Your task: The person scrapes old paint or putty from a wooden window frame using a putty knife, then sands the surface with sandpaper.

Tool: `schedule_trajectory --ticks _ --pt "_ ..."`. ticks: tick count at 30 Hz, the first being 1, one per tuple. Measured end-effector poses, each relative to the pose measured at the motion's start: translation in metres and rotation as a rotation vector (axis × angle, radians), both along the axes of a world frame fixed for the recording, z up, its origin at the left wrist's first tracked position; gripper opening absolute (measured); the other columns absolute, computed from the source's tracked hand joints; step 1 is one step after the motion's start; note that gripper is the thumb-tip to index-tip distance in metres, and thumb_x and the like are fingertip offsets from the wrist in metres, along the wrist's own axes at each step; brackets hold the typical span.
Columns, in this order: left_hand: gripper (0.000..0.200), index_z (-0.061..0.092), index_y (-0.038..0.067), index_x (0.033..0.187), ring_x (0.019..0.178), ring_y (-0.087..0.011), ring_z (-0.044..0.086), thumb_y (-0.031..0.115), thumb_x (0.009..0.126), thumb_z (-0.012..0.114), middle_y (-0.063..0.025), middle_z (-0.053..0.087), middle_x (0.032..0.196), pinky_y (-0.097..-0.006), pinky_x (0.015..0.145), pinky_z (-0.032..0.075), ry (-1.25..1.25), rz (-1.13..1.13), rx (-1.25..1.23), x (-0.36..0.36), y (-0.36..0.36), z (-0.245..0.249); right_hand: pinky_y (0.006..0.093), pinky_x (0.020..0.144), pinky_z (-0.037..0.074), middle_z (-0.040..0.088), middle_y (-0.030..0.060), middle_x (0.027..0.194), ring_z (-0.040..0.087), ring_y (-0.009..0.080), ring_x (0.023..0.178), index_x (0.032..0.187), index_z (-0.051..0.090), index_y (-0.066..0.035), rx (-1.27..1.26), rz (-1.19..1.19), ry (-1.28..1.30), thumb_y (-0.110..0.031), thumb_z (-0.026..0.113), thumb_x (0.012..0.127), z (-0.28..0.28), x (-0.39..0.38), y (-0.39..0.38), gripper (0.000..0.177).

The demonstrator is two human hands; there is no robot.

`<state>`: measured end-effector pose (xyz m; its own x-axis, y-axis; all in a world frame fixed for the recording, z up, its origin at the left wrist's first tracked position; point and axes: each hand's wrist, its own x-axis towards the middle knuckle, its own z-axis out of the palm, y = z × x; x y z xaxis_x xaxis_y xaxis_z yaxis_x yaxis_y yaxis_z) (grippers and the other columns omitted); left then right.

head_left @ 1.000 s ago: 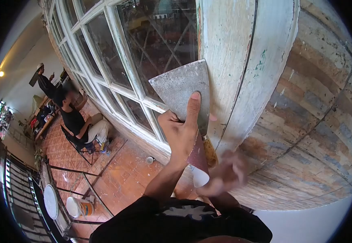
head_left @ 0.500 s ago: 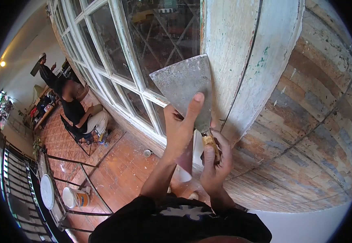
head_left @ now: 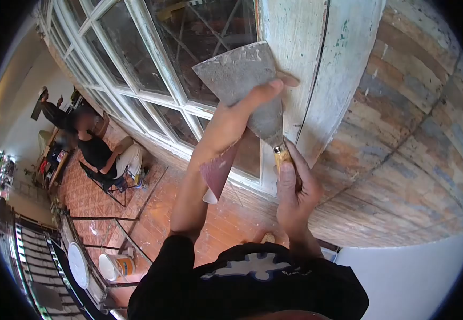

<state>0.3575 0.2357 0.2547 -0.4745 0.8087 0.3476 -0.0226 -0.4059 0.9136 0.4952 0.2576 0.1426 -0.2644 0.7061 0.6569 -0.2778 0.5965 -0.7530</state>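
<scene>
A wide putty knife [head_left: 236,74] with a grey, smeared metal blade is held up before the white window frame. My right hand [head_left: 299,194] is closed round its short wooden handle [head_left: 283,156]. My left hand [head_left: 236,114] lies across the blade, thumb on the front face; its other fingers are mostly behind, one fingertip showing past the right edge. A curled piece of reddish-brown sandpaper [head_left: 219,173] hangs below my left hand, by the wrist; what holds it there is hidden.
Ahead stand a paned window [head_left: 175,98] and a post with worn white paint [head_left: 295,48]. A stone-patterned wall [head_left: 402,117] curves to the right. At left are a seated person [head_left: 101,149], a standing person [head_left: 54,112], a paint bucket [head_left: 117,265] and a metal railing [head_left: 39,266].
My left thumb has gone from pointing up the blade to lying across it, and the hand reaches further round. The sandpaper hangs further left. The view has shifted slightly.
</scene>
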Motion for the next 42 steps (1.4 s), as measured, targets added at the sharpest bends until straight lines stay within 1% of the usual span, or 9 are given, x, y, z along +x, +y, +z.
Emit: schedule_trajectory --ticks 7,10,13,16,19,25,34,37,42 --pt "0.029 0.065 -0.001 0.108 0.084 -0.0153 0.062 0.021 0.089 0.069 -0.0075 0.068 0.095 -0.0288 0.072 0.049 0.090 0.246 0.093 0.005 0.002 0.000 0.0207 0.061 0.040 0.061 0.0042 0.085 0.050 0.0070 0.070 0.127 0.061 0.003 0.039 -0.077 0.025 -0.013 0.058 0.099 0.013 -0.003 -0.011 0.033" --pt "0.027 0.065 -0.001 0.108 0.083 -0.0164 0.063 0.020 0.090 0.067 -0.0076 0.067 0.094 -0.0296 0.072 0.049 -0.062 0.087 0.101 -0.009 0.008 -0.005 0.0235 0.069 0.048 0.071 0.0143 0.096 0.062 0.0103 0.081 0.125 0.063 0.003 -0.077 -0.098 -0.143 -0.013 0.059 0.098 0.027 0.006 -0.023 0.032" --pt "0.028 0.065 0.000 0.109 0.080 -0.0165 0.064 0.021 0.091 0.066 -0.0072 0.067 0.095 -0.0287 0.067 0.050 -0.131 0.044 -0.010 -0.006 0.003 0.000 0.0235 0.068 0.047 0.071 0.0125 0.093 0.059 0.0087 0.079 0.124 0.063 0.004 -0.123 -0.128 -0.115 -0.016 0.059 0.099 0.026 0.001 -0.025 0.032" --pt "0.037 0.060 -0.003 0.115 0.067 -0.0146 0.065 0.028 0.095 0.057 -0.0126 0.069 0.088 -0.0237 0.048 0.048 -0.001 -0.206 -0.111 -0.018 0.004 0.002 0.0250 0.074 0.049 0.071 0.0136 0.097 0.060 0.0106 0.085 0.124 0.062 0.006 -0.131 -0.105 -0.015 -0.017 0.059 0.099 0.023 -0.003 -0.021 0.034" --pt "0.038 0.063 -0.002 0.113 0.060 -0.0132 0.060 0.031 0.097 0.054 -0.0106 0.068 0.080 -0.0241 0.046 0.045 -0.039 -0.324 -0.015 -0.010 -0.002 0.005 0.0254 0.078 0.049 0.071 0.0144 0.099 0.061 0.0112 0.089 0.124 0.061 0.006 -0.186 -0.083 -0.009 -0.017 0.060 0.099 0.028 -0.002 -0.025 0.035" --pt "0.042 0.065 -0.003 0.107 0.035 -0.0077 0.041 0.035 0.098 0.048 -0.0132 0.067 0.079 -0.0217 0.029 0.025 -0.211 -0.427 0.064 -0.011 0.005 -0.009 0.0257 0.079 0.049 0.071 0.0140 0.101 0.061 0.0113 0.091 0.124 0.061 0.006 -0.187 -0.082 -0.057 -0.017 0.060 0.099 0.032 0.002 -0.028 0.035" --pt "0.033 0.063 -0.003 0.107 0.063 -0.0179 0.063 0.027 0.101 0.049 -0.0131 0.068 0.075 -0.0308 0.048 0.047 -0.194 -0.067 0.007 0.015 -0.001 0.012 0.0262 0.076 0.050 0.070 0.0144 0.096 0.064 0.0127 0.086 0.121 0.062 0.007 -0.190 0.068 0.082 -0.012 0.056 0.098 0.022 0.020 -0.021 0.031" --pt "0.032 0.062 -0.004 0.107 0.063 -0.0202 0.065 0.026 0.101 0.051 -0.0149 0.070 0.086 -0.0310 0.052 0.050 -0.028 -0.072 0.060 0.007 0.003 0.006 0.0269 0.075 0.051 0.070 0.0154 0.096 0.065 0.0144 0.084 0.117 0.064 0.007 -0.081 -0.009 0.171 -0.012 0.058 0.097 0.011 0.006 -0.010 0.028" --pt "0.030 0.063 -0.005 0.106 0.064 -0.0196 0.067 0.023 0.100 0.055 -0.0133 0.071 0.084 -0.0301 0.055 0.053 -0.052 0.027 0.090 0.013 0.006 0.004 0.0280 0.071 0.050 0.070 0.0166 0.094 0.065 0.0160 0.080 0.113 0.065 0.006 -0.056 -0.078 0.147 -0.011 0.058 0.097 -0.005 -0.014 0.003 0.025"
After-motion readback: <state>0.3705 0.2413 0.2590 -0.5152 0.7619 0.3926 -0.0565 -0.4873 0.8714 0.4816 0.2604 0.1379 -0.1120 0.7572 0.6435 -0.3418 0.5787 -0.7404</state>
